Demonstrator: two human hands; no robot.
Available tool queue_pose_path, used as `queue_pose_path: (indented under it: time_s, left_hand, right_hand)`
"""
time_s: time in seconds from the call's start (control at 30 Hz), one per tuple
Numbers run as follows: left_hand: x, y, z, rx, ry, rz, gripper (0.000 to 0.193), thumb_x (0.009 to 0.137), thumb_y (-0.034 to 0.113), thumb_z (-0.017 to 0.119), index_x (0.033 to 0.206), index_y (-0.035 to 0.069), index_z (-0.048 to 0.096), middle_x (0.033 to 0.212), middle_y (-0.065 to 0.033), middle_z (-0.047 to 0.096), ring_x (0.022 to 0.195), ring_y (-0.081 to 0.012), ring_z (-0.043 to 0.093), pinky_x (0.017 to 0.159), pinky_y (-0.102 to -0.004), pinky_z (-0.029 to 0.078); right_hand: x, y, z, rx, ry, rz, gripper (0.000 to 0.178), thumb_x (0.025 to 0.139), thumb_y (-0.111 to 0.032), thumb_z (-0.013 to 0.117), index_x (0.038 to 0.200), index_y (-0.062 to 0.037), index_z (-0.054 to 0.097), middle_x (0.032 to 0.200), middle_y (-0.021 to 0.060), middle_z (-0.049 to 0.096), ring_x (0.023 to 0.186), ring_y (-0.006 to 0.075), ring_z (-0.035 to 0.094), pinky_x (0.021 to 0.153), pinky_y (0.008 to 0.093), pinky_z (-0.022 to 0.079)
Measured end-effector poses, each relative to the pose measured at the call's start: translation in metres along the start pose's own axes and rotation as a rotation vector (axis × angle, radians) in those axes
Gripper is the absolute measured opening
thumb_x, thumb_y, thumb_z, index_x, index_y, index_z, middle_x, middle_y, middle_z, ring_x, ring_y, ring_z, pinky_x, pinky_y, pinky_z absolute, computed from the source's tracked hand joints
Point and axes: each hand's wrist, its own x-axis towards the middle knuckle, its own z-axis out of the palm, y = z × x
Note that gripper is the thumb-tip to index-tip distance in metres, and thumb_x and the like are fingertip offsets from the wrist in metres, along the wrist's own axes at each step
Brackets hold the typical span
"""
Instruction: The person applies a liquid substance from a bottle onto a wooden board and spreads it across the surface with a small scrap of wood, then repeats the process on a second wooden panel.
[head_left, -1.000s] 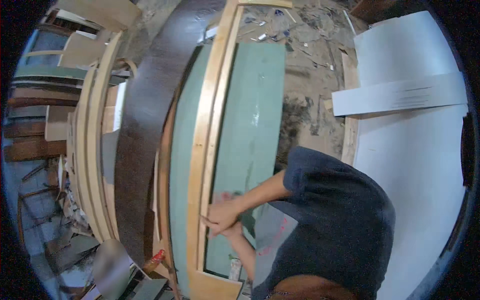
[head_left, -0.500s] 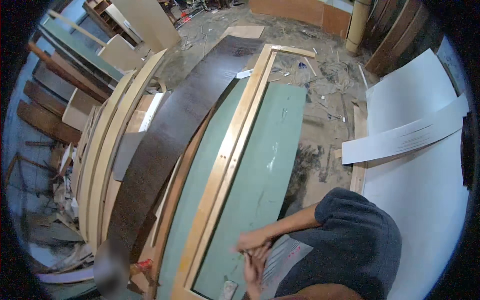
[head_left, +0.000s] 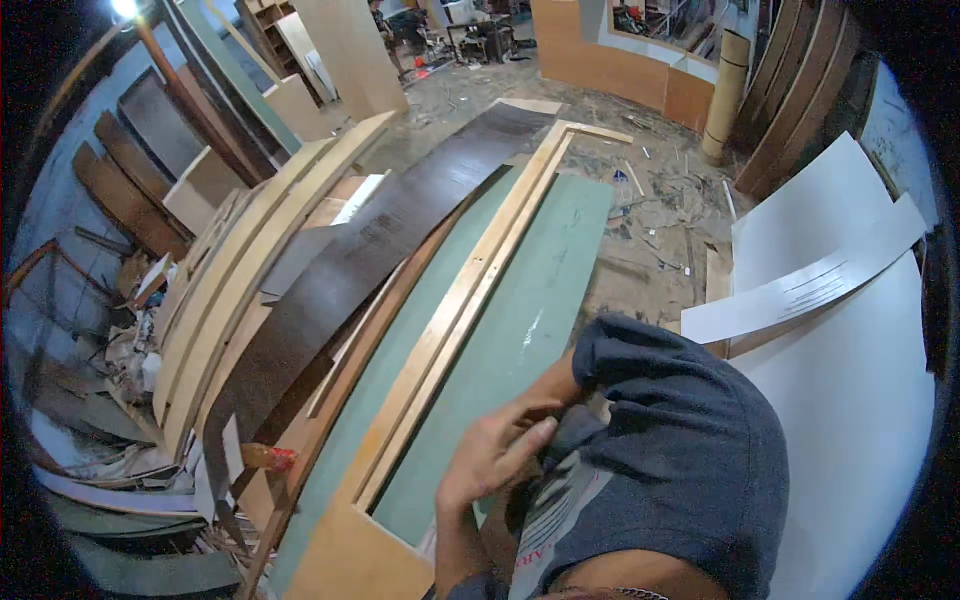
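Observation:
In front of my dark grey T-shirt, my left hand is raised, its thumb stretched out and its fingers apart from it. Those fingers lie close to my bent right arm and the shirt cloth; whether they touch is hard to tell. I see nothing held in them. My right arm comes out of its sleeve and passes behind the left hand, which hides my right hand. Just beyond my hands, a light wooden frame lies on a large green panel.
A long dark brown board runs along the left, beside curved pale boards. A tool with a wooden and red handle rests near its close end. White sheets stand to my right. Scraps litter the floor.
My hands, previously together low over the green panel, have come up toward my chest. The right hand has gone out of sight behind the left. The view has tilted up.

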Motion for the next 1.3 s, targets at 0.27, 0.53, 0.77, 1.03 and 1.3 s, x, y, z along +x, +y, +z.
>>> queue_pose_path:
  time_s: [0.27, 0.53, 0.77, 1.03, 1.3]
  left_hand:
    - [-0.136, -0.12, -0.031, -0.642, 0.782, -0.306, 0.031, 0.096, 0.02, 0.058, 0.122, 0.003, 0.058, 0.101, -0.0105, 0.063, 0.093, -0.0182, 0.062, 0.087, -0.032, 0.049]
    - [-0.138, -0.169, 0.076, -1.727, 1.208, 0.15, 0.08, 0.09, 0.069, 0.042, 0.139, 0.006, 0.038, 0.134, -0.0176, 0.045, 0.125, -0.0301, 0.044, 0.104, -0.049, 0.037]
    - [-0.093, -0.169, 0.188, -1.366, 0.548, 0.007, 0.059, 0.1, 0.053, 0.035, 0.139, 0.011, 0.048, 0.135, -0.0133, 0.052, 0.125, -0.0347, 0.049, 0.106, -0.049, 0.038]
    - [0.026, -0.007, 0.184, -0.059, -0.398, -0.023, 0.043, 0.095, 0.027, 0.059, 0.126, -0.002, 0.054, 0.126, -0.0204, 0.058, 0.118, -0.0322, 0.055, 0.103, -0.0401, 0.04]
    - [0.144, 0.08, 0.174, 0.38, -0.43, 0.589, 0.026, 0.08, 0.014, 0.067, 0.104, 0.003, 0.064, 0.095, -0.0157, 0.063, 0.092, -0.0357, 0.062, 0.079, -0.0419, 0.05]
  right_hand:
    - [-0.044, 0.051, -0.061, 1.031, 0.896, -1.797, 0.022, 0.079, -0.024, 0.066, 0.079, -0.0031, 0.061, 0.072, 0.0152, 0.06, 0.071, 0.0359, 0.062, 0.064, 0.0473, 0.047]
    - [-0.012, -0.085, 0.011, 1.794, 1.083, -0.724, 0.05, 0.097, -0.048, 0.044, 0.112, -0.0024, 0.06, 0.104, 0.0191, 0.062, 0.1, 0.0331, 0.061, 0.086, 0.0411, 0.048]
    - [0.025, -0.013, 0.032, 1.627, 0.76, -0.899, 0.051, 0.099, -0.048, 0.043, 0.084, -0.0016, 0.057, 0.08, 0.0168, 0.055, 0.079, 0.0357, 0.059, 0.069, 0.0462, 0.047]
    - [0.104, 0.191, 0.016, 1.003, 1.215, -0.868, 0.028, 0.094, -0.028, 0.052, 0.08, -0.0056, 0.062, 0.08, 0.014, 0.064, 0.078, 0.0348, 0.064, 0.066, 0.0449, 0.051]
    - [0.099, 0.09, 0.192, 0.812, 0.763, -1.129, 0.019, 0.09, -0.022, 0.059, 0.089, -0.0087, 0.072, 0.079, 0.0109, 0.068, 0.071, 0.0276, 0.064, 0.061, 0.0406, 0.051]
